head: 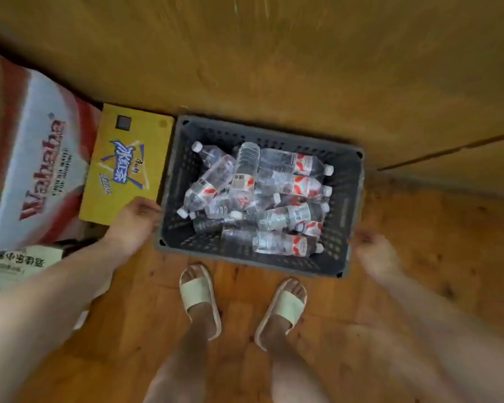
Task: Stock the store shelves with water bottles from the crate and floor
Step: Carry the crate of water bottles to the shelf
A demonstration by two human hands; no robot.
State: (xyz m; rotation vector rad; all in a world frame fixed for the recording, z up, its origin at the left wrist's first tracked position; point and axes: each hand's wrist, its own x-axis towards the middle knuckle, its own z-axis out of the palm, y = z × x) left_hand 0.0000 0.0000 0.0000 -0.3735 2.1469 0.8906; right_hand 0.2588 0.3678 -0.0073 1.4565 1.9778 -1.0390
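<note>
**While the crate sits full at our feet**

Since the head view is our only one, we read everything from it. The grey crate (pixel 344 199) stands on the wooden floor (pixel 419 286) just ahead of our slippers (pixel 200 298), heaped with water bottles (pixel 274 219) lying crosswise. Our left grip (pixel 134 222) is at the crate's left wall, beside a yellow carton (pixel 125 167). Our right grip (pixel 373 251) is by the right wall. Both are blurred, so we cannot tell whether either has closed on the rim. We judge the loaded crate heavy and its plastic stiff; the rims of the two short walls are the places to take it. Single bottles — light, smooth, thin-walled, easily dented — are best taken round the waist.
</note>
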